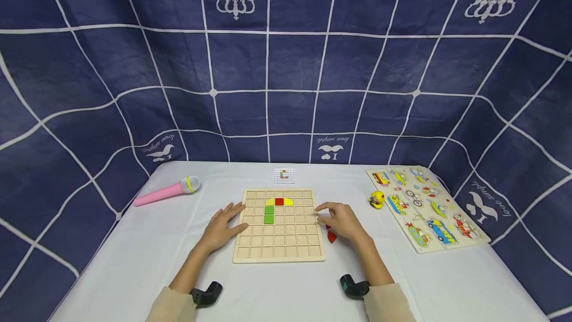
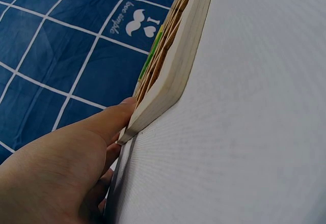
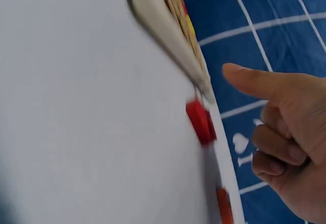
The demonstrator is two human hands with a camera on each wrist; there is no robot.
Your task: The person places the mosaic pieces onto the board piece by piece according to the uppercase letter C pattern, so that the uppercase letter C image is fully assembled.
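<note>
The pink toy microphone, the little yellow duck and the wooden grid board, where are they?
Pink toy microphone (image 1: 166, 192), head view, on its pink handle.
Little yellow duck (image 1: 377, 199), head view, on its body.
Wooden grid board (image 1: 279, 242), head view, on an empty lower row.

A staged recording booth — patterned cloth backdrop (image 1: 286, 63), white table (image 1: 134, 242).

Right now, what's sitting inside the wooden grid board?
The wooden grid board holds a yellow piece, a red square, another yellow piece and two green squares. Other cells look empty; the right hand covers none.
</note>
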